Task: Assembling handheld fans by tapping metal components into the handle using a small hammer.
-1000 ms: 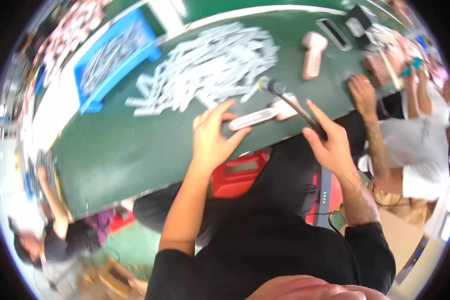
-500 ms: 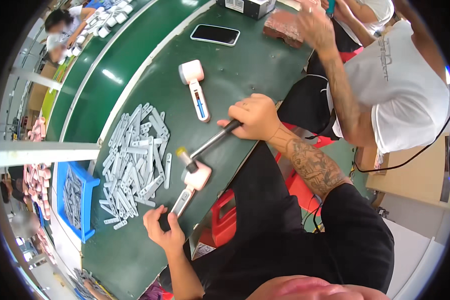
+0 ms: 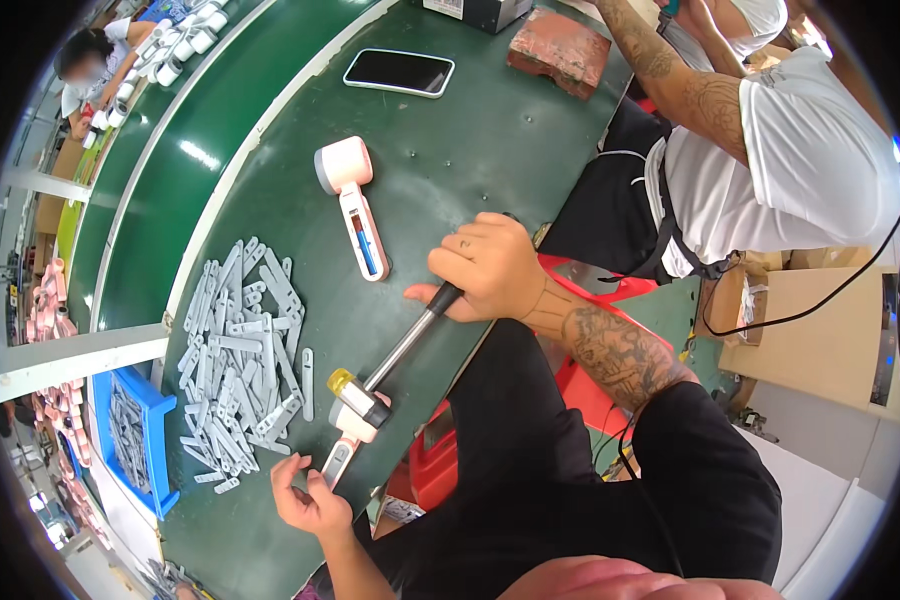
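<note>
My right hand (image 3: 490,265) is wrapped around the black grip of a mallet (image 3: 402,350). Its yellow-and-black head lies over the round pink head of a handheld device (image 3: 340,460), hiding much of it. My left hand (image 3: 312,500) is by the lower end of that device's pale handle, thumb against it, fingers apart and slightly curled. Farther up the table lies a second pink handheld device (image 3: 360,215), its handle showing an open slot with a blue strip inside. To the left spreads a pile of grey plastic handle covers (image 3: 235,360).
A blue bin (image 3: 160,450) of grey parts stands at the table's left edge, near a white post (image 3: 80,360). A phone (image 3: 400,73) and a reddish brick (image 3: 560,52) lie at the far side. A co-worker in a white shirt (image 3: 820,150) sits at the right.
The mallet's head has turned and now lies over the device's head. The co-worker's hand has moved away from the brick. The whole view has shifted a little.
</note>
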Demonstrator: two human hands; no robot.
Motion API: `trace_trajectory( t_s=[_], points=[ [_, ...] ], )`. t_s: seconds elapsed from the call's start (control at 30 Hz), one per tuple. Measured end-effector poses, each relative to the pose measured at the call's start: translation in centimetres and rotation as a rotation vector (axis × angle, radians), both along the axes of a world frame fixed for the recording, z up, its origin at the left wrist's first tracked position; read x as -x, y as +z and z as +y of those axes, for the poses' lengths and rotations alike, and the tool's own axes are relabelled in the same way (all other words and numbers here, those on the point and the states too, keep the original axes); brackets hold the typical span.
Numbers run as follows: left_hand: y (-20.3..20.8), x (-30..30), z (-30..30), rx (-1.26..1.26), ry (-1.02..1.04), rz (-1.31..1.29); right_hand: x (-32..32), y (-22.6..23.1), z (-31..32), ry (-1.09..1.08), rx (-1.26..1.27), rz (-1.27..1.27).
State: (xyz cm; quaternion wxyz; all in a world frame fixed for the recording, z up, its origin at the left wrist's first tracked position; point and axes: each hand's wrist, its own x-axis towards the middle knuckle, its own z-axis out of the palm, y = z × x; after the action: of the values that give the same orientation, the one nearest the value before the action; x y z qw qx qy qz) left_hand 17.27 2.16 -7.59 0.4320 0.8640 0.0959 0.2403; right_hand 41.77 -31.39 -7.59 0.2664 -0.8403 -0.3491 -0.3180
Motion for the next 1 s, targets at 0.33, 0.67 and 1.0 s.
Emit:
trace_trajectory(
  t_s=[0.33,0.67,1.0],
  points=[
    [2.4,-2.6,-2.2,-0.272,-0.284,-0.038,-0.2,0.0,0.0,-0.06,0.087,0.018],
    [0.6,1.2,-1.3,-0.326,-0.135,-0.109,0.0,0.0,0.8,-0.037,0.119,-0.01],
    [0.3,1.1,-1.8,-0.29,-0.109,-0.127,0.1,0.2,0.4,-0.06,0.124,0.113]
  ],
)
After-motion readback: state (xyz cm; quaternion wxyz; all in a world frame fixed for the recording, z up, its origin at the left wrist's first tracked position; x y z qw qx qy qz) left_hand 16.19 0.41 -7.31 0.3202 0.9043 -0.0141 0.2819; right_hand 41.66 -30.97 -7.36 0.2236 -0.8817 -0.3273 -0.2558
